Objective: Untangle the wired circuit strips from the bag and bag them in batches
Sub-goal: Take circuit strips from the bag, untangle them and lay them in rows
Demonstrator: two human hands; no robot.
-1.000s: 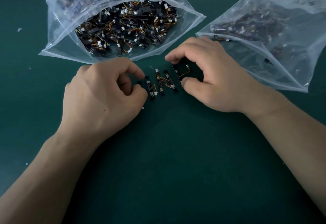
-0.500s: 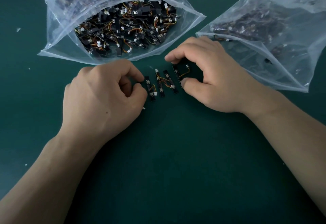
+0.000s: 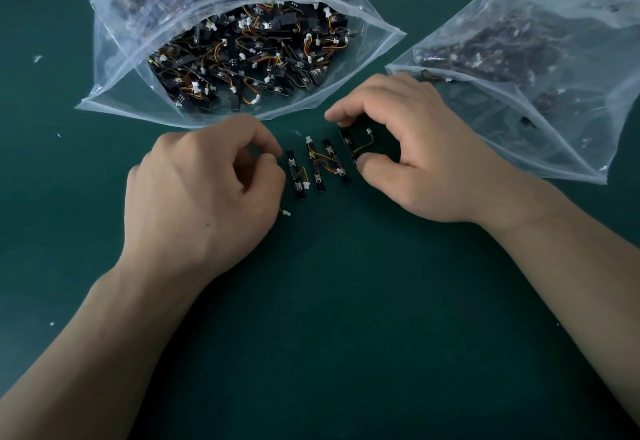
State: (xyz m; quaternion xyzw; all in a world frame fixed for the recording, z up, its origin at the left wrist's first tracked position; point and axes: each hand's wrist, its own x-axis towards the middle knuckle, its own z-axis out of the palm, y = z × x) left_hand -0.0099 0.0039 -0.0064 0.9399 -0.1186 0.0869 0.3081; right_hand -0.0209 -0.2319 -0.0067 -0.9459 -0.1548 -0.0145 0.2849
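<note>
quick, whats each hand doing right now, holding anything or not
left hand: fingers curled beside the row of strips; cannot tell whether it holds anything
right hand: grip closed, pinching the rightmost circuit strip between forefinger and thumb

Both bare arms reached in from the bottom. The left hand (image 3: 204, 197) lay knuckles up, with its fingers curled in and its thumb and first finger nearly together. The right hand (image 3: 412, 152) was bent like a claw, pinching a circuit strip (image 3: 348, 148) between thumb and first finger.
</note>
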